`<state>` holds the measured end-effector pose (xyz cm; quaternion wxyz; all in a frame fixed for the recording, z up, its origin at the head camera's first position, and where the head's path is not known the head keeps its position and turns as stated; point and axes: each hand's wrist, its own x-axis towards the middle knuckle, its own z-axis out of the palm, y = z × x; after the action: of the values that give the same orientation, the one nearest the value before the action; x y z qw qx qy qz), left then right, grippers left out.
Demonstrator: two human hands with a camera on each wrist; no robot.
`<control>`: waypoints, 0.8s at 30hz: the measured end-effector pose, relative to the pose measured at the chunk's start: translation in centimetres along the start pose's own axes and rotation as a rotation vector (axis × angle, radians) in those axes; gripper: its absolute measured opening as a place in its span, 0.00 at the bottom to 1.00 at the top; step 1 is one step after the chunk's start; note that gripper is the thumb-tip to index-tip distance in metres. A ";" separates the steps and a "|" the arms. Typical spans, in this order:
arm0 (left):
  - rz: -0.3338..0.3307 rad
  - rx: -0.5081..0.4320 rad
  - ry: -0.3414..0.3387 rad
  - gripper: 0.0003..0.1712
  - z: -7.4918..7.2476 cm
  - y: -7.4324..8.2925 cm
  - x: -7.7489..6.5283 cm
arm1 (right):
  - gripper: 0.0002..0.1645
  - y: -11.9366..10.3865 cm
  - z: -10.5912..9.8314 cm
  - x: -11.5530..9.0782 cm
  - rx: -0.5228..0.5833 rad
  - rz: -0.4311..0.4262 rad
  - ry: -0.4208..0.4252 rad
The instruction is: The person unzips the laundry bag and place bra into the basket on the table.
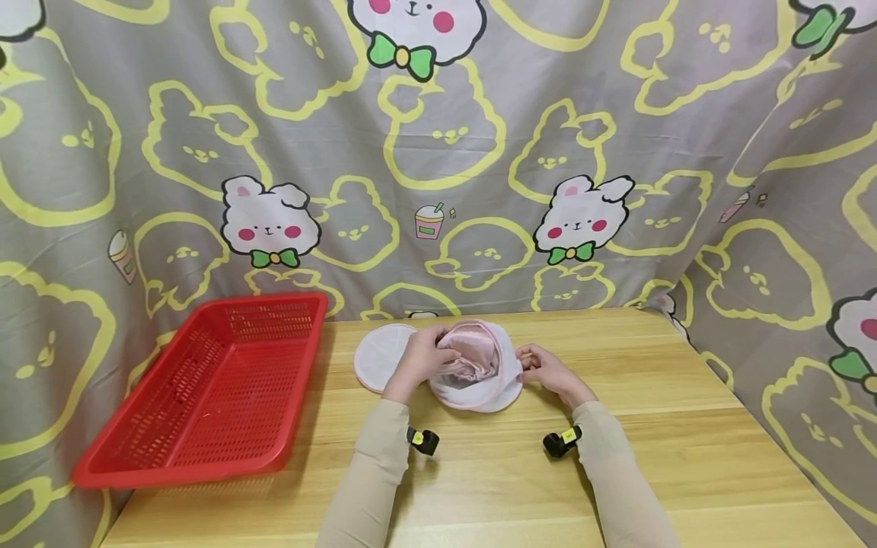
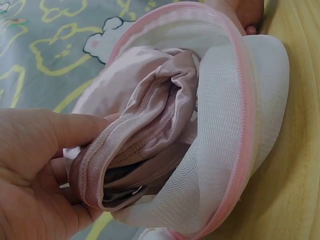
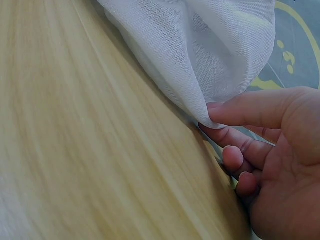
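Note:
A white mesh laundry bag (image 1: 503, 392) with a pink zipped rim stands on the table with its mouth gaping. Inside it sits a bunched pink satin garment (image 2: 155, 105), its hemmed edge folded over. My left hand (image 1: 425, 356) pinches that garment's edge at the left of the bag's mouth, thumb on one side and fingers on the other. On the opposite side, my right hand (image 1: 548, 372) pinches a corner of the white mesh between thumb and index finger, close over the tabletop; its other fingers are curled in the right wrist view.
A round white mesh piece with pink trim (image 1: 384, 358) lies flat at the left hand's far side. The red plastic basket (image 1: 304, 380) stands on the left of the wooden table (image 1: 493, 487). A patterned curtain (image 1: 479, 152) hangs behind the table.

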<state>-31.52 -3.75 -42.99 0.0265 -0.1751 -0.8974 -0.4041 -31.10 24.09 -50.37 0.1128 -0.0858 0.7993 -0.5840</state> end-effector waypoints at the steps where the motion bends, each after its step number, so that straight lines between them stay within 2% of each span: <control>1: -0.003 -0.002 0.000 0.20 0.0 0.0 0.0 | 0.25 0.0 0.0 0.0 0.000 0.002 0.000; 19: 0.008 -0.064 0.037 0.19 -0.9 0.4 -0.2 | 0.23 0.3 -0.1 0.1 -0.003 -0.006 -0.002; 24: -0.007 -0.129 0.044 0.19 -1.0 0.4 -0.4 | 0.23 0.2 0.0 0.1 -0.009 0.002 0.005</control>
<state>-31.15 -4.39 -42.10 0.0335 -0.1643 -0.8694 -0.4648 -31.24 24.13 -50.57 0.1110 -0.0838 0.8022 -0.5807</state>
